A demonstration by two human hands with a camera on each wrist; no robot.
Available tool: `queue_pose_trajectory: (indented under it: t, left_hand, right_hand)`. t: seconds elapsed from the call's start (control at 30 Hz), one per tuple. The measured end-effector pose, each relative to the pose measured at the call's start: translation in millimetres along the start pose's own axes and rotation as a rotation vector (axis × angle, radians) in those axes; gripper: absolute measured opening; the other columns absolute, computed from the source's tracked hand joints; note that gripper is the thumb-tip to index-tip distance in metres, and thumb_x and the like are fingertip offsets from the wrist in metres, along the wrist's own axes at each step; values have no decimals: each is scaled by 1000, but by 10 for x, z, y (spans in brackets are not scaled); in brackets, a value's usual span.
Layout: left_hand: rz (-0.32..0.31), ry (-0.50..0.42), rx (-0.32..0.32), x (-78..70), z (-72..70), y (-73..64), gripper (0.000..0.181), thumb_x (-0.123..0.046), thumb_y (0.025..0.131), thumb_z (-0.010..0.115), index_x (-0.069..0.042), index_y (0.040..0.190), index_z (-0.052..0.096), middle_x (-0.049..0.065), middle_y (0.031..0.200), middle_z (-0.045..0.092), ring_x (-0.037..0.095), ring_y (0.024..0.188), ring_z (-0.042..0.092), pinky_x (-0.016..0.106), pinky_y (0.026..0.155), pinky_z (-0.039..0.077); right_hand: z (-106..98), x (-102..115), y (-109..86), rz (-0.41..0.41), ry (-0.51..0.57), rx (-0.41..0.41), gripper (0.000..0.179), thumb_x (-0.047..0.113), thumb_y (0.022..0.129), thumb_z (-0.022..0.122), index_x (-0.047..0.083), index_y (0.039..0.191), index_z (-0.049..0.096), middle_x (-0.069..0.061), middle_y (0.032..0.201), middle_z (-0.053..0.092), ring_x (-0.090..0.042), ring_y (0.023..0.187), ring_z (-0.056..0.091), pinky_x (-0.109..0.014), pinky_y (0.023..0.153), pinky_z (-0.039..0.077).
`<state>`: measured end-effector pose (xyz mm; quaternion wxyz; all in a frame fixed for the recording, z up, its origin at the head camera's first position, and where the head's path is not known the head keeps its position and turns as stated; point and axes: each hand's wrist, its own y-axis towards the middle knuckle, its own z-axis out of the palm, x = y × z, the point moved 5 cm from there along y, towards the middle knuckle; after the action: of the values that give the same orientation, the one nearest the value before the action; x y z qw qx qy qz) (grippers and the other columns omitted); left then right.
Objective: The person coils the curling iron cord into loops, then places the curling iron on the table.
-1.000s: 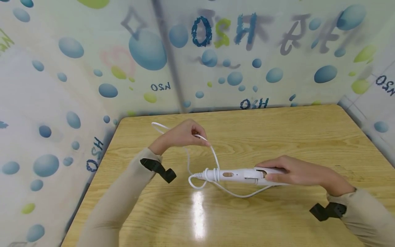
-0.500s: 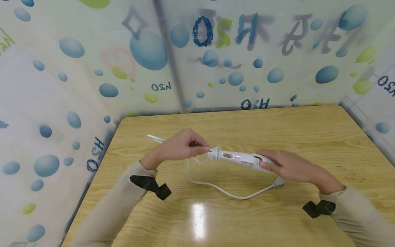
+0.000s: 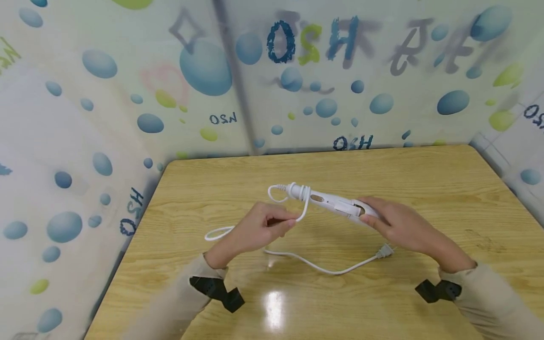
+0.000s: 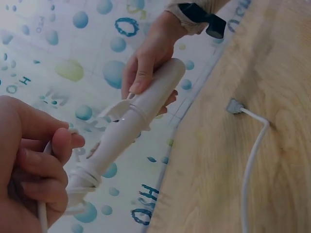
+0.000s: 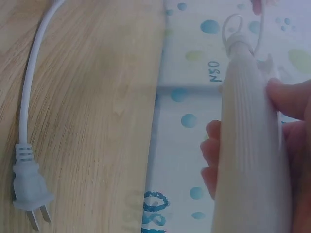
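Note:
My right hand (image 3: 401, 224) grips a white hair straightener (image 3: 335, 204) by its wide ridged end, thumb along one side and fingers curled beneath, as the right wrist view shows. The straightener is held above the table, its cord end tilted up to the left. Several turns of white cord (image 3: 305, 193) circle the handle near that end, and a small loop stands out beyond it. My left hand (image 3: 261, 226) pinches the cord just in front of the handle, between thumb and forefinger. Slack cord runs through its curled fingers (image 4: 46, 170) in the left wrist view.
The two-pin plug (image 3: 384, 251) lies on the wooden table (image 3: 340, 307) in front of the straightener, with loose cord trailing left from it. Another cord loop (image 3: 217, 233) sticks out behind my left wrist. A patterned wall covering (image 3: 297, 118) rises behind the table.
My left hand has carried the cord from behind the handle, past its end, to the front, adding to the wrap. The straightener has risen and tilted, uncovering the plug.

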<state>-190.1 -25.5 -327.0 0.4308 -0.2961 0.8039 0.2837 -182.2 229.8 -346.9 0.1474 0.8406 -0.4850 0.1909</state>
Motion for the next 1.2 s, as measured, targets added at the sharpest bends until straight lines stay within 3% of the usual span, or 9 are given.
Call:
queue_pose_trajectory:
  t: [0.17, 0.27, 0.57, 0.67, 0.77, 0.9, 1.0, 1.1, 1.2]
  left_hand:
    - [-34, -117, -171, 180, 97, -102, 22, -5, 90, 58, 2, 110, 65, 9, 64, 56, 14, 53, 49, 22, 46, 38]
    - [-20, -192, -233, 286, 145, -130, 24, -4, 91, 56, 5, 112, 63, 14, 62, 55, 17, 52, 49, 22, 44, 35]
    - [52, -395, -236, 642, 219, -81, 29, -2, 94, 48, 15, 117, 53, 9, 72, 53, 7, 46, 32, 23, 42, 28]
    - [23, -462, -203, 770, 193, -37, 25, -7, 93, 52, 4, 114, 62, 4, 77, 57, 7, 53, 38, 22, 48, 32]
    - [-50, -497, -152, 886, 138, 26, 22, -11, 90, 59, 0, 107, 67, 3, 82, 61, 7, 65, 49, 22, 59, 40]
    - [-121, -430, -47, 980, 51, 113, 28, -8, 88, 61, 15, 104, 60, 22, 93, 63, 12, 83, 59, 27, 74, 47]
    - [-123, -391, 90, 1004, 25, 174, 32, -8, 90, 58, 19, 107, 55, 29, 97, 59, 15, 87, 59, 41, 81, 47]
    - [-88, -374, 197, 1008, 8, 238, 37, -13, 92, 56, 19, 109, 54, 18, 91, 61, 14, 84, 57, 48, 79, 45]
    - [-67, -371, 220, 1023, -22, 311, 37, -18, 92, 57, 18, 101, 57, 5, 77, 58, 13, 72, 52, 38, 69, 45]
  right_hand:
    - [-18, 0, -6, 25, 102, -40, 44, 26, 98, 46, 1, 134, 44, -10, 100, 59, -14, 68, 48, -31, 57, 37]
    - [-28, 9, -11, 23, 167, -63, 41, 23, 97, 47, 1, 132, 44, -12, 101, 59, -16, 70, 49, -31, 57, 39]
    - [-38, 82, -19, -58, 316, -89, 37, 13, 96, 50, -1, 130, 46, -12, 105, 59, -14, 73, 52, -28, 57, 43]
    - [-33, 99, -30, -94, 368, -64, 38, 9, 95, 49, -4, 131, 45, -14, 109, 58, -12, 77, 53, -27, 59, 45]
    - [-49, 120, -53, -141, 421, -33, 39, 4, 96, 46, -8, 132, 41, -18, 113, 55, -11, 80, 54, -27, 62, 45]
    - [-89, 147, -82, -194, 480, 1, 38, 0, 95, 44, -8, 133, 40, -18, 117, 53, -10, 85, 54, -27, 64, 46]
    - [-125, 143, -102, -216, 519, 3, 38, -2, 95, 43, -9, 132, 40, -7, 120, 53, -9, 89, 55, -25, 65, 46]
    - [-154, 124, -122, -236, 564, 0, 38, -6, 95, 41, -10, 132, 40, 7, 120, 53, -8, 92, 55, -24, 68, 47]
    - [-172, 115, -142, -268, 598, 8, 39, -8, 94, 40, -8, 133, 40, 13, 120, 52, -8, 95, 55, -23, 69, 47]
